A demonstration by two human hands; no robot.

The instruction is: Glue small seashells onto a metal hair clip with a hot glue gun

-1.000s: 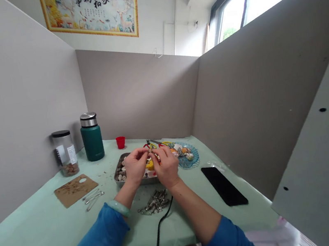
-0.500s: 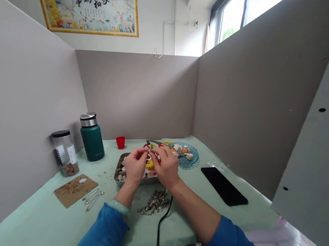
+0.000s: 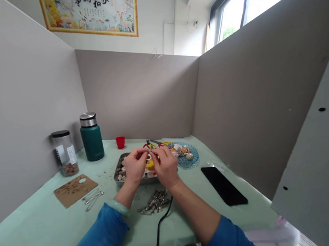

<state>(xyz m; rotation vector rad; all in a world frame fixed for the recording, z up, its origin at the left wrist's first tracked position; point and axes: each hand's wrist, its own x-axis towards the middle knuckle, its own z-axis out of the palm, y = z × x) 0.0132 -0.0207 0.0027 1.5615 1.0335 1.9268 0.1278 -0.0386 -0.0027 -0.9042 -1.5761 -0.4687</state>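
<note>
One small piece sits where the fingertips of my left hand and right hand meet. Thumbs and forefingers look pinched on it from both sides; from my distant seat it is too small for me to tell what it is. I have it above the metal tray, beyond the middle of the table and toward its far edge.

As I judge it, the handling of this piece is midway: it is in the fingers, not yet set down. Plenty of loose stock remains: stones and a yellow piece lie in the tray, and a heap of metal pins lies between the tray and the table's near edge. Several larger pins lie by the cardboard, toward the left edge. I see colourful bits on the blue plate, just right of the tray, but cannot tell whether any are finished.

Pliers lie unheld behind my hands, near the far edge. A black phone lies near the right edge, and a black cable runs from the pins to the near edge.
</note>
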